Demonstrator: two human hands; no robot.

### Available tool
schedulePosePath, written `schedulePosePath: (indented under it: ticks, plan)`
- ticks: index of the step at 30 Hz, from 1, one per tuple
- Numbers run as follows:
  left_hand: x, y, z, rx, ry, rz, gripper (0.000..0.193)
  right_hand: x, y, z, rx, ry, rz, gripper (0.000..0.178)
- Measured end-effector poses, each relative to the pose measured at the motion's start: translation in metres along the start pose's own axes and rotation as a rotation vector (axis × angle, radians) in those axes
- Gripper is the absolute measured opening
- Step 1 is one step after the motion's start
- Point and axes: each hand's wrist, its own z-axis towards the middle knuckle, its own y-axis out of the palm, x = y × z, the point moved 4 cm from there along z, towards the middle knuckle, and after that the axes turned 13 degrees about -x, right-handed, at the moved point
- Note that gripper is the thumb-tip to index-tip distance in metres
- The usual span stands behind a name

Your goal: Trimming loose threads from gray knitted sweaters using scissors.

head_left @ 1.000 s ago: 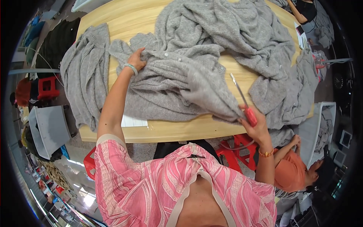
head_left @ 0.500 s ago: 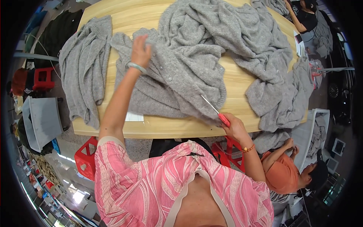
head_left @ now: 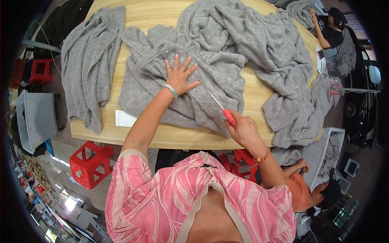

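Observation:
My left hand point(head_left: 180, 77) lies flat on a grey knit cardigan point(head_left: 142, 97), fingers spread, just beside its row of shiny buttons. In my right hand point(head_left: 245, 130) is a red-handled tool point(head_left: 229, 117) with a long, thin metal shaft. Its tip points up and left over the cardigan, a short way from my left hand. Whether that tip touches the cloth I cannot tell. The cardigan is spread in folds near the table's front edge.
On the wooden table point(head_left: 182, 139) more grey knitwear point(head_left: 91, 69) lies at the left, and a large heap point(head_left: 263, 48) at the right. A white paper point(head_left: 125, 118) sits by the front edge. Red stools point(head_left: 91, 164) stand below. Two other people work at the right.
My left hand has come down and right from above the cardigan, now lying flat on it. My right hand has moved the tool slightly up and left. The cardigan's folds have shifted.

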Motion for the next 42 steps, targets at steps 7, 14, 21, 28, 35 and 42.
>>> schedulePosePath:
  ticks: [7,14,21,28,35,42]
  plan:
    - [-0.006,0.004,0.005,-0.041,-0.001,-0.020,0.074,-0.043,-0.006,0.118,-0.027,-0.081,-0.061,0.026]
    - [-0.006,0.008,0.010,0.014,0.019,-0.050,0.075,-0.032,-0.019,0.121,-0.074,-0.099,-0.119,0.026]
    - [-0.008,0.008,-0.002,0.111,0.039,-0.095,0.059,0.002,-0.009,0.039,-0.247,-0.003,-0.078,0.027]
    - [0.022,0.025,-0.033,0.115,0.111,-0.215,0.050,0.001,-0.008,0.017,-0.284,0.031,-0.096,0.030]
    - [0.001,0.029,-0.036,0.148,0.158,-0.421,0.048,-0.009,-0.009,0.024,-0.316,0.081,-0.106,0.028]
    - [0.002,0.027,-0.042,0.245,0.151,-0.370,0.039,-0.024,-0.005,0.056,-0.206,-0.003,-0.073,0.029]
